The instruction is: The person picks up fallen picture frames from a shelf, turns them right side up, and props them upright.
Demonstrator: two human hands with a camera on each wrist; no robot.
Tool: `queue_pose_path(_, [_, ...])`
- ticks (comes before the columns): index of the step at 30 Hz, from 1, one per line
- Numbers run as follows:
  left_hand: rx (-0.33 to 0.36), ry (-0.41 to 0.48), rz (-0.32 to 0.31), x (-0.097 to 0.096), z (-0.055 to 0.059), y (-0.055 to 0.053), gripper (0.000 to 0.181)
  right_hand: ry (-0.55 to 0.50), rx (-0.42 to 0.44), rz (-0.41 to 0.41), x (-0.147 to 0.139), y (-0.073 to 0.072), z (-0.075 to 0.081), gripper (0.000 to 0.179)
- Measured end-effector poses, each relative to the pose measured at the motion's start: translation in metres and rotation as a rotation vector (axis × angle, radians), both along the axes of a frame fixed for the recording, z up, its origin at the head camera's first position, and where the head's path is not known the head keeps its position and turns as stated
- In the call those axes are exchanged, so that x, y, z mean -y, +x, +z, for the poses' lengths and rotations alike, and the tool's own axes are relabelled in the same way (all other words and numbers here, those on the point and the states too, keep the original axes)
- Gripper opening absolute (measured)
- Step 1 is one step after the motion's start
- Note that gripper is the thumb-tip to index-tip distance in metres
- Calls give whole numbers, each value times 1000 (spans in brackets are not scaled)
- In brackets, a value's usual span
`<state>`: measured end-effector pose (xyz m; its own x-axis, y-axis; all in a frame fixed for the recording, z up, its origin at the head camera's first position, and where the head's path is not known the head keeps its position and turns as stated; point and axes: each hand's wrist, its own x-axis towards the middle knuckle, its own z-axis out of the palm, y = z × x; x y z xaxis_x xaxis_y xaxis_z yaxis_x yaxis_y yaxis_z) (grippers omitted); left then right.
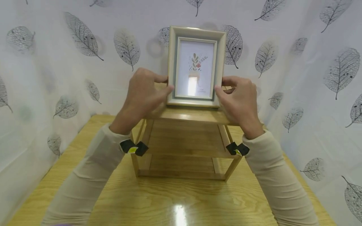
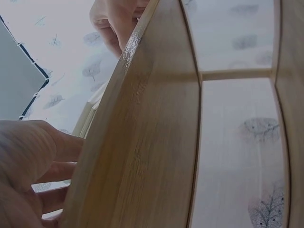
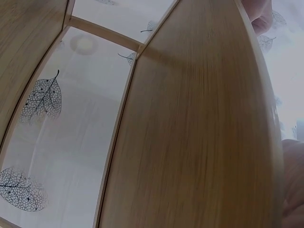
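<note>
Gripping the picture frame (image 1: 221,59) by its lower left and right sides, two bare hands hold it upright at the top of a wooden shelf (image 1: 183,138). The left hand (image 1: 142,92) pinches one side, its thumb on the front edge and its forefinger at the outer side; the right hand (image 1: 238,97) mirrors it, thumb forward and fingers bent at the opposite side. Both grips are nearly closed, parted only by the frame's edge. The frame leans back slightly, its front towards the head camera, showing a print (image 1: 196,62) of leafy sprigs and a red flower, with a bright reflection low on the glazing. Whether its bottom edge rests on the top board (image 1: 186,115) or sits just above it, I cannot tell. Below, the shelf shows two more boards between slanting side posts, and it stands on a glossy wood-grain table (image 1: 181,188). Pale sleeves (image 1: 93,169) reach the wrists, each with a dark strapped piece (image 1: 134,148) by the cuff. Behind and to both sides hangs white cloth (image 1: 158,12) printed with skeleton leaves — some black, some faint grey.
</note>
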<state>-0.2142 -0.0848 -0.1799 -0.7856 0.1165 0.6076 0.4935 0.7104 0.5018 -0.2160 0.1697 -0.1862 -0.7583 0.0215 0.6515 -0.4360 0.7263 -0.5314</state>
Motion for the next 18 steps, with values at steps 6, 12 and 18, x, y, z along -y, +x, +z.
queue_pose_path(6, [-19, 3, 8, 1, -2, 1, 30, -31, -10, 21, 1, 1, 0, 23])
queue_pose_path(12, [-27, 5, 17, -1, -2, 0, 31, -58, -4, 46, 0, 0, -1, 24])
queue_pose_path(18, [-40, 4, 10, 0, -2, -1, 30, -60, -3, 39, -1, 0, -1, 24])
